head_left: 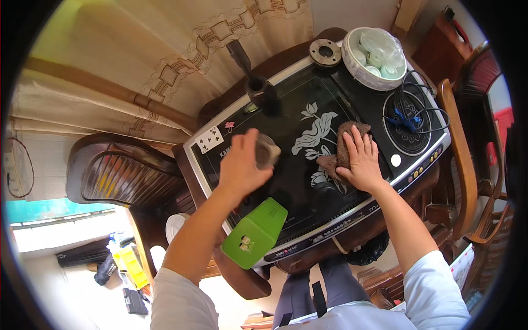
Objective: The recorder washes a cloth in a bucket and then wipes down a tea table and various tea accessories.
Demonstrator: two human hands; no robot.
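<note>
My left hand curls around a small round brownish object, perhaps a cup or a tape roll; blur hides which. It is over the left part of a black glass tea-table top. My right hand lies flat on a bunched brown cloth, pressing it against the glass beside a white lotus print. Near my left forearm, a green plastic bin lies on its side at the front left edge. Playing cards and a pink binder clip lie at the left end.
A dark pot with an upright handle stands at the back edge. Farther right are a round metal ring, a bowl of pale cups under plastic, and a black cable over the round hotplate. Wooden chairs flank the table.
</note>
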